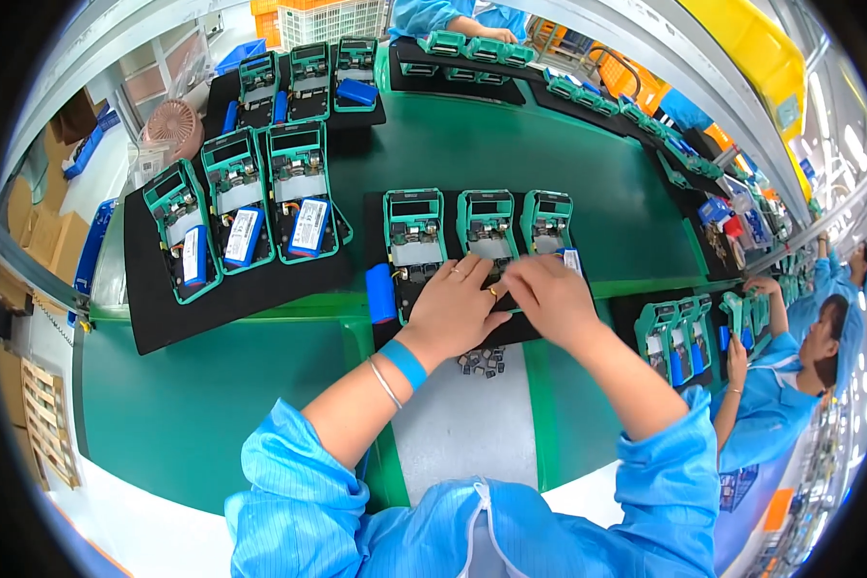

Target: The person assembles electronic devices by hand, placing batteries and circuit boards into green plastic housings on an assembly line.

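Note:
Three green-framed handheld device housings with exposed circuitry stand before me: a left housing [416,252], a middle housing [486,249] and a right housing [547,223]. My left hand [448,310] lies over the lower part of the middle housing, fingers stretched and thumb apart. Close beside it, my right hand [554,301] has bent fingertips pressed together above the same housing; whatever they pinch is too small or hidden. A blue battery pack [380,293] lies by the left housing. Another battery pack [571,260] with a white label shows partly behind my right hand.
At left, a black mat [154,313] holds several housings with blue batteries; more stand behind. Small dark parts [482,361] lie on the grey strip near me. A pink fan [173,125] is far left. Co-workers [790,385] handle similar housings at right and across the table.

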`<control>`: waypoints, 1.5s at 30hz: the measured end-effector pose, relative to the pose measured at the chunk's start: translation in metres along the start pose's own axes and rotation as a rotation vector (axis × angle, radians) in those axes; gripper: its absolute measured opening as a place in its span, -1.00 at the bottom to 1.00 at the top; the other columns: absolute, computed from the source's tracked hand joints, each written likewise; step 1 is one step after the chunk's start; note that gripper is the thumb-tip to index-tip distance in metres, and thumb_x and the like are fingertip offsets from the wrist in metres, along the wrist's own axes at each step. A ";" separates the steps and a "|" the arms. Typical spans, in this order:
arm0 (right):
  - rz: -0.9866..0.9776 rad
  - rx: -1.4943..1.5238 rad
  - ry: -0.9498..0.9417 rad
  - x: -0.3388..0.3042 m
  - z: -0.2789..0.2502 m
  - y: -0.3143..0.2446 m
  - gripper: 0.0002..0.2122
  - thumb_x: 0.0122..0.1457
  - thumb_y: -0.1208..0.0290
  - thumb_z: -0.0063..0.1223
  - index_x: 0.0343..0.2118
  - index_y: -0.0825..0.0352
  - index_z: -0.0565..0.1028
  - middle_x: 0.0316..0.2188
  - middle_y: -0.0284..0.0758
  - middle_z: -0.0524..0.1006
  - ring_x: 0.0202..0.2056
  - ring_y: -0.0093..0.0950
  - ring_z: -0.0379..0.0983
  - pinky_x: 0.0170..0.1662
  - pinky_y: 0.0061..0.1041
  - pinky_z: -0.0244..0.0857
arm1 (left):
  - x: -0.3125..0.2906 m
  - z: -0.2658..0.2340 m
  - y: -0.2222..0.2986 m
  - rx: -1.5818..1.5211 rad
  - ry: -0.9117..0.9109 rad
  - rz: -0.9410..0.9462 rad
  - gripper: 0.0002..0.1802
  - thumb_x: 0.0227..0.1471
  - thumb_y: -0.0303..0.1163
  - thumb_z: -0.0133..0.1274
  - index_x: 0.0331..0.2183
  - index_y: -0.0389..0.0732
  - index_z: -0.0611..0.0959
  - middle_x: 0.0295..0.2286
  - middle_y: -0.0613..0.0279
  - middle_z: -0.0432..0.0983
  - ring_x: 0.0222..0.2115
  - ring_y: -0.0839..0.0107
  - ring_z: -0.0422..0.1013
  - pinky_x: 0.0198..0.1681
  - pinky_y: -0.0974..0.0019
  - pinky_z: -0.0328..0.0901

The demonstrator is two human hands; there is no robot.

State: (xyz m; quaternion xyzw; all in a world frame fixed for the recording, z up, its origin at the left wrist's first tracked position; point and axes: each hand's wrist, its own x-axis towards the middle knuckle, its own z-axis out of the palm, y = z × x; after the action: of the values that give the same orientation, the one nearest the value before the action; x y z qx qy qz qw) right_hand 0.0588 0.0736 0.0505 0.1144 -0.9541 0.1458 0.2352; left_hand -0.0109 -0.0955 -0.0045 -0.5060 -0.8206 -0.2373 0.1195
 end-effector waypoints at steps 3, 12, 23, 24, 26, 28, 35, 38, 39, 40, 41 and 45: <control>0.078 0.134 -0.193 -0.052 -0.013 -0.020 -0.92 0.15 0.44 0.14 -0.32 0.27 0.53 -0.41 -0.26 0.53 -0.32 -0.19 0.49 -0.28 -0.23 0.39 | 0.001 -0.007 -0.001 -0.058 -0.059 -0.001 -0.48 0.11 -0.08 0.11 0.05 -0.09 0.60 0.03 0.07 0.38 0.15 0.08 0.24 0.19 0.06 0.19; 0.005 0.114 -0.272 -0.100 0.004 -0.018 -0.80 0.01 0.52 0.17 -0.26 0.16 0.55 -0.27 -0.38 0.48 -0.24 -0.31 0.47 -0.21 -0.36 0.45 | 0.012 -0.016 0.002 -0.050 -0.084 0.038 -0.48 0.06 -0.06 0.15 0.00 -0.15 0.62 -0.02 0.03 0.42 0.10 0.07 0.29 0.18 0.07 0.18; 0.267 0.099 -0.423 -0.103 0.008 -0.023 -0.90 0.14 0.38 0.11 -0.33 0.27 0.54 -0.36 -0.27 0.50 -0.24 -0.26 0.51 -0.28 -0.27 0.47 | 0.095 0.035 0.057 -0.052 -0.019 0.110 -0.28 0.02 -0.11 0.22 0.19 -0.09 0.45 0.13 -0.26 0.27 0.13 -0.13 0.27 0.17 -0.07 0.18; 0.338 0.147 -0.395 -0.105 0.007 -0.022 -0.90 0.16 0.38 0.11 -0.33 0.28 0.54 -0.36 -0.26 0.51 -0.24 -0.25 0.51 -0.27 -0.27 0.46 | 0.101 0.042 0.056 -0.054 -0.024 0.111 -0.28 0.02 -0.11 0.22 0.19 -0.09 0.45 0.13 -0.26 0.27 0.13 -0.13 0.27 0.17 -0.07 0.18; 0.262 0.185 -0.301 -0.112 0.005 -0.020 -0.91 0.15 0.39 0.10 -0.34 0.27 0.55 -0.35 -0.26 0.52 -0.24 -0.26 0.51 -0.26 -0.29 0.46 | 0.111 0.051 0.055 -0.094 -0.063 0.022 -0.27 0.01 -0.10 0.24 0.20 -0.03 0.44 0.10 -0.21 0.30 0.11 -0.12 0.28 0.19 -0.14 0.13; 0.182 0.222 -0.206 -0.115 0.004 -0.019 -0.92 0.14 0.41 0.10 -0.35 0.26 0.56 -0.35 -0.26 0.53 -0.24 -0.26 0.51 -0.24 -0.30 0.46 | 0.120 0.049 0.047 -0.134 -0.201 0.019 -0.30 0.01 -0.09 0.24 0.19 0.01 0.47 0.07 -0.18 0.34 0.11 -0.12 0.27 0.21 -0.20 0.07; -0.238 -0.053 -0.297 -0.106 0.003 -0.014 -0.90 -0.09 0.46 0.09 -0.46 0.32 0.52 -0.43 -0.28 0.53 -0.30 -0.33 0.53 -0.26 -0.42 0.46 | 0.098 0.041 0.031 -0.350 -0.029 -0.004 -0.46 -0.04 -0.26 0.29 -0.08 -0.29 0.47 -0.11 -0.13 0.36 -0.03 -0.15 0.35 0.06 -0.04 0.29; -0.316 -0.114 -0.328 -0.103 0.005 -0.014 -0.90 -0.13 0.46 0.09 -0.51 0.33 0.49 -0.49 -0.29 0.52 -0.35 -0.35 0.53 -0.29 -0.43 0.46 | 0.086 0.011 0.032 -0.406 -0.238 -0.184 -0.42 -0.03 -0.19 0.30 -0.13 -0.34 0.39 0.00 -0.18 0.32 0.08 -0.18 0.29 0.15 -0.05 0.23; -0.360 -0.138 -0.351 -0.101 0.005 -0.014 -0.91 -0.13 0.47 0.08 -0.53 0.34 0.47 -0.51 -0.29 0.51 -0.38 -0.35 0.53 -0.31 -0.43 0.47 | 0.080 0.011 0.028 -0.243 -0.198 -0.095 -0.42 -0.02 -0.16 0.30 -0.14 -0.32 0.40 0.03 -0.20 0.30 0.14 -0.17 0.24 0.20 -0.08 0.18; -0.361 -0.141 -0.345 -0.100 0.005 -0.014 -0.91 -0.13 0.47 0.08 -0.53 0.34 0.47 -0.51 -0.29 0.51 -0.38 -0.35 0.53 -0.31 -0.43 0.47 | 0.074 0.013 0.026 -0.081 -0.156 -0.006 -0.42 -0.02 -0.13 0.30 -0.15 -0.30 0.40 0.07 -0.21 0.28 0.20 -0.16 0.19 0.25 -0.11 0.13; -0.375 -0.154 -0.397 -0.099 0.005 -0.015 -0.92 -0.14 0.47 0.09 -0.54 0.34 0.47 -0.52 -0.29 0.51 -0.39 -0.35 0.53 -0.31 -0.42 0.47 | 0.071 0.015 0.026 0.007 -0.172 0.002 -0.34 0.03 -0.04 0.24 -0.03 -0.31 0.38 0.14 -0.23 0.24 0.27 -0.12 0.10 0.30 -0.17 0.02; -0.381 -0.183 -0.503 -0.094 0.000 -0.017 -0.91 -0.13 0.46 0.10 -0.54 0.33 0.47 -0.51 -0.29 0.52 -0.38 -0.33 0.54 -0.33 -0.40 0.48 | 0.074 0.023 0.028 0.119 -0.238 0.010 -0.10 0.15 0.07 0.07 0.26 -0.33 0.16 0.28 -0.26 0.04 0.33 -0.08 0.00 0.33 -0.14 -0.05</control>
State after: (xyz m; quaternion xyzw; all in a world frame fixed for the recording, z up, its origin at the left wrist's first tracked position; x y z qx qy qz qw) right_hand 0.1447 0.0719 0.0094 0.3016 -0.9529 -0.0201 0.0244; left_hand -0.0188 -0.0164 0.0158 -0.5266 -0.8391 -0.1259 0.0524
